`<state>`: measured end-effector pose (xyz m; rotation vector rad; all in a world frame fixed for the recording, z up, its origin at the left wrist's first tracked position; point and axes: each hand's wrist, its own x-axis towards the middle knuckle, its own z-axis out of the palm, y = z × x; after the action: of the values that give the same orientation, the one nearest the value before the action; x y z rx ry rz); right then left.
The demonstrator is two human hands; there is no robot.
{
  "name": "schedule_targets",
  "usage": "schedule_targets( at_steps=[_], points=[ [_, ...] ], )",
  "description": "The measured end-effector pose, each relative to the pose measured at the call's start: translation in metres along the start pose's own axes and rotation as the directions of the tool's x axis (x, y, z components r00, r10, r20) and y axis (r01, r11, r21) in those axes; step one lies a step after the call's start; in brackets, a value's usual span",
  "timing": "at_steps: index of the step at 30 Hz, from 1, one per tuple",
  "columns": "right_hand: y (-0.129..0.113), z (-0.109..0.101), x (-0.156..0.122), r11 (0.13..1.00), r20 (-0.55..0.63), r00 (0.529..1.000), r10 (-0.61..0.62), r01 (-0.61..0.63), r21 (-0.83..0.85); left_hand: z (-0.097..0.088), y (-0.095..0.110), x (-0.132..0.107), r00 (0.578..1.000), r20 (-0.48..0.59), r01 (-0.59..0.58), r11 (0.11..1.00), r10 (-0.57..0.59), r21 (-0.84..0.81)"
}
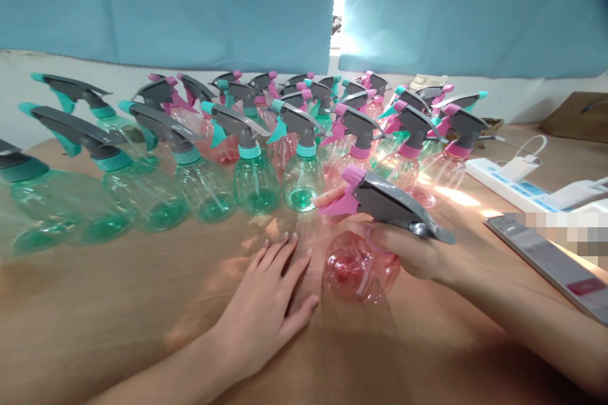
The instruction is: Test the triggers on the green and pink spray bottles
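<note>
My right hand (403, 243) is wrapped around the neck of a pink spray bottle (349, 269), one finger stretched along its pink trigger. This bottle has a grey head and a clear pink body, tilted a little; part of its neck is hidden behind the hand. Flat on the brown tabletop (156, 310), just left of that bottle, lies my left hand (270, 304) with its fingers spread and nothing in it. Beyond the fingertips stand a green spray bottle (303, 180) and another green spray bottle (256, 183), both upright.
Several more green and pink spray bottles fill the back of the table in rows, such as a green one (204, 190) at left. At right are a white power strip (503, 183) with plugs and a phone (546, 262). Blue curtains (166, 6) hang behind.
</note>
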<state>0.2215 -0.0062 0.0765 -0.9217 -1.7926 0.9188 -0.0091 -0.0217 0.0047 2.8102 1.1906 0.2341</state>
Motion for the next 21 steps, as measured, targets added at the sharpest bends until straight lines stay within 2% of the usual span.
schedule_targets(
  at_steps=[10, 15, 19, 21],
  points=[
    [0.001, -0.0002, 0.0012, 0.998, 0.024, 1.0, 0.011, -0.009, -0.069, -0.0001, 0.0003, 0.0009, 1.0, 0.001, 0.004, 1.0, -0.004, 0.0],
    [0.0015, -0.0003, 0.0002, 0.994, -0.03, 0.998, 0.047, -0.05, -0.098, 0.001, -0.0008, -0.0003, 1.0, -0.005, 0.004, 1.0, -0.004, -0.011],
    [0.001, 0.0001, 0.0, 0.997, 0.011, 0.999, 0.052, -0.051, -0.065, 0.0001, -0.0009, -0.0014, 1.0, -0.009, 0.001, 1.0, -0.001, -0.013],
    [-0.0003, 0.0004, 0.0005, 0.997, -0.03, 0.999, 0.04, -0.042, -0.065, -0.0006, -0.0004, -0.0013, 1.0, -0.005, 0.002, 1.0, -0.002, -0.018]
  ],
)
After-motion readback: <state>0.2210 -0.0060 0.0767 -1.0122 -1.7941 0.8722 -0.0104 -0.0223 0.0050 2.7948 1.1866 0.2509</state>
